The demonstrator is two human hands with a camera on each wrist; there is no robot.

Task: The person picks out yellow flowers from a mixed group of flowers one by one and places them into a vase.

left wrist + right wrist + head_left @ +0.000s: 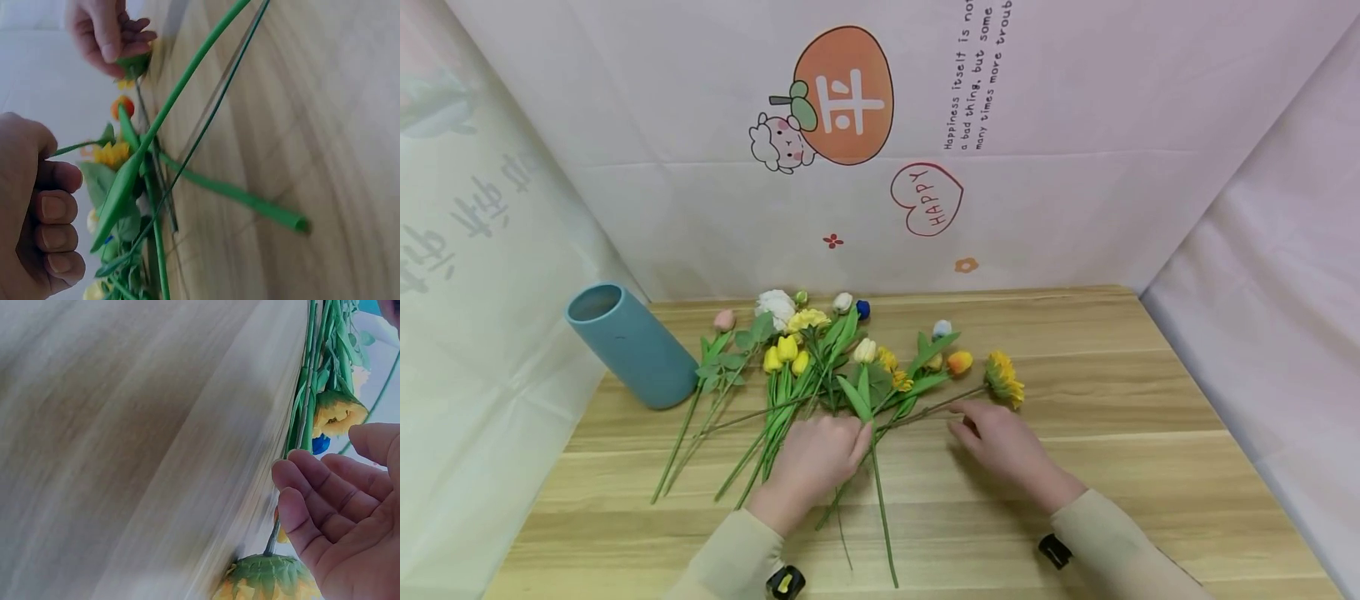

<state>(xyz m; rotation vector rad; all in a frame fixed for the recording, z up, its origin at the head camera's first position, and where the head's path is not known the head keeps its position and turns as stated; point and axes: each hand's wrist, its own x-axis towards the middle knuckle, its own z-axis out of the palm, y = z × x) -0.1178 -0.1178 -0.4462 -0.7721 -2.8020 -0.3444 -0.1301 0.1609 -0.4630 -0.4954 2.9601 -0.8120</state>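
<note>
My left hand (820,454) is over the flower stems with its fingers curled. Its thumb and forefinger pinch a thin green part at the cream tulip (865,351), whose long stem (883,508) runs down towards the front of the table. The left wrist view shows the pinched green strip (72,148) leaving the fingertips. My right hand (1006,444) hovers with loosely bent fingers beside the stem of a yellow sunflower (1004,379). In the right wrist view, that sunflower (269,578) lies just below the fingers, and the palm holds nothing.
A blue vase (636,350) leans at the table's left. Artificial flowers lie spread across the middle: yellow tulips (786,350), a white bloom (775,308), a pink bud (724,320) and an orange tulip (959,362). A white printed cloth (1045,200) hangs behind the wooden table (1120,400).
</note>
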